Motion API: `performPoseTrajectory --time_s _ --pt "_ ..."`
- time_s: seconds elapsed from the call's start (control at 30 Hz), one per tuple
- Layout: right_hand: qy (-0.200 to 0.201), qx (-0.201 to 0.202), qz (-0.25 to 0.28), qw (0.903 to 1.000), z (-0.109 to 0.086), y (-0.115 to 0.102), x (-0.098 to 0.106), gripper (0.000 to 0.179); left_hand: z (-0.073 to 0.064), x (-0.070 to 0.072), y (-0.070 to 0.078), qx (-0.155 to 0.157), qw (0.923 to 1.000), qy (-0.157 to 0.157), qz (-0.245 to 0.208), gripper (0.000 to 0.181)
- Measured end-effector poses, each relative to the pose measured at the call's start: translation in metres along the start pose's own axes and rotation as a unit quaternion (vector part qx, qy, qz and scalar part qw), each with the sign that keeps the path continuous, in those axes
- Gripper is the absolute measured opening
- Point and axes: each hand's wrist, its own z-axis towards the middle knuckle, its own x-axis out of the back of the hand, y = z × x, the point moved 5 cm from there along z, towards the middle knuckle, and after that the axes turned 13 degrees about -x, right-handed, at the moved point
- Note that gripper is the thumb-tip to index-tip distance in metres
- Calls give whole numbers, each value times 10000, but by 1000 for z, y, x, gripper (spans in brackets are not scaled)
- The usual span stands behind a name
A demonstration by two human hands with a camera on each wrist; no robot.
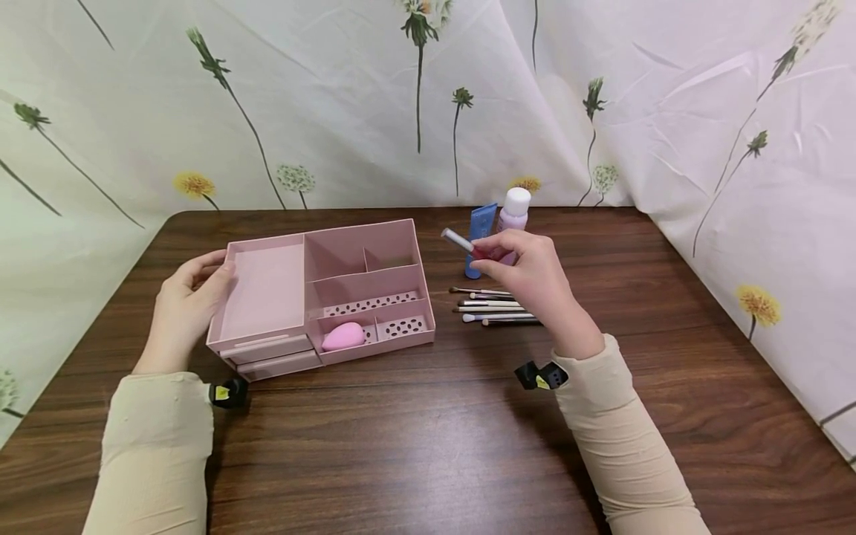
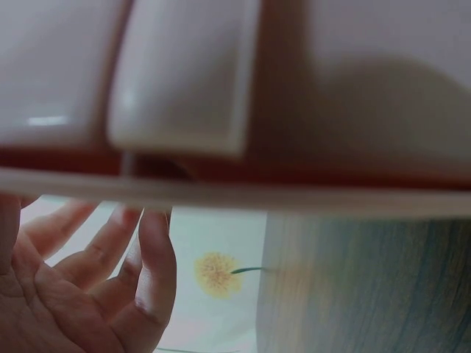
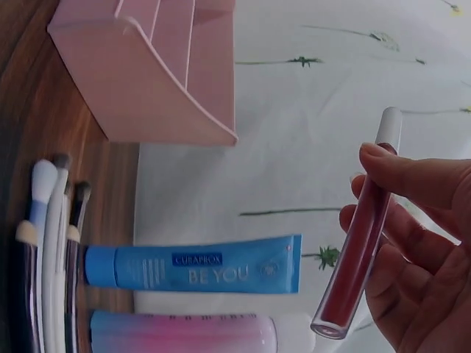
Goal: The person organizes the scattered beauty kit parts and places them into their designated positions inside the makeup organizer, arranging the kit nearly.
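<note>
"What is the left hand [image 1: 183, 299] doing?"

"It's at centre left, gripping the rim of the pink desktop organizer [image 1: 264, 290], thumb over the edge, fingers loosely bent along the outer side."

"And the right hand [image 1: 536, 271]?"

"Right of centre, raised above the table [image 1: 414, 446] with the wrist bent. Thumb and fingertips pinch a red lip gloss tube [image 3: 353, 257] in mid-air, its cap pointing up and to the left."

"Now the rest, from the left?"

"The organizer has two drawers below its flat tray, and a pink makeup sponge [image 1: 344, 336] sits in a front compartment, just left of the frame's middle. Past its right wall, a blue 'BE YOU' tube [image 3: 199, 265] stands on its cap, and in front of that the makeup brushes [image 1: 491, 303] lie side by side. Next comes an upright bottle [image 1: 513, 218] with a white cap."

"Anything in the way?"

"The right hand: from above, it covers the bottle's lower part and the brushes' right ends. Dandelion-print cloth [image 1: 348, 111] hangs across the top."
</note>
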Motion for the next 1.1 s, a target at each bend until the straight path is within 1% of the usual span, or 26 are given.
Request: performPoseTrajectory --time_s 0.13,0.27,0.37,0.5,0.63,0.73,0.83,1.1 --pt "-249 70 -284 9993 -2 -4 -12 23 0 0 -1 23 10000 9 -5 60" --pt "-528 122 -625 9966 -2 -6 -26 23 0 1 -2 45 10000 27 -49 60" --pt "-638 229 -833 9942 -2 -9 -34 22 0 1 -2 28 9999 44 -112 60" --pt "-606 470 -1112 9908 -1 -13 -41 22 0 1 -2 17 9999 50 -153 60" --pt "-604 652 -1260 9880 2 -18 -46 21 0 0 -2 -11 9999 55 -143 60" --pt "-715 688 -1372 9856 4 -22 -52 21 1 0 -2 -16 9999 52 -121 60" --pt "-786 758 -1591 9812 7 -26 -59 21 1 0 -1 -11 9999 44 -107 59" --pt "-843 970 -2068 9699 11 -32 -79 20 0 0 -3 27 9999 24 -98 60"
